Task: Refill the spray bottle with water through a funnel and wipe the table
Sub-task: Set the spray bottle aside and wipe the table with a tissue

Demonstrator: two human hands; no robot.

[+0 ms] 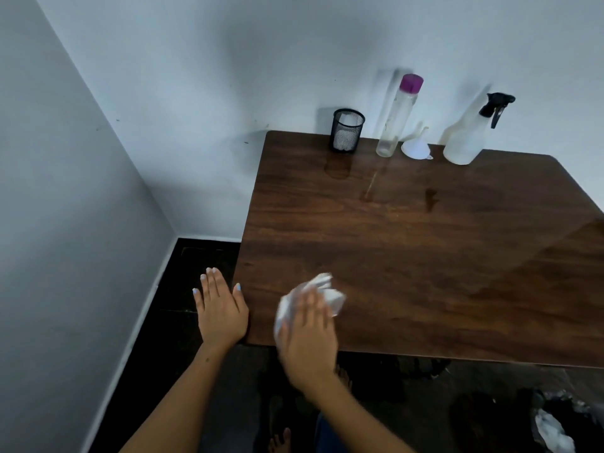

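My right hand (309,338) presses a crumpled white tissue (330,291) flat against the brown wooden table (425,256) near its front left corner; the hand is motion-blurred. My left hand (220,308) is flat with straight fingers just off the table's left edge, its thumb touching the edge. At the back of the table stand a translucent spray bottle (465,138) with a black trigger head, a white funnel (416,147) lying upside down, and a tall clear water bottle (395,119) with a purple cap.
A black mesh pen cup (346,130) stands at the back left of the table. White walls close the left and far sides. The floor is dark; a crumpled white tissue (552,434) lies on something dark at lower right.
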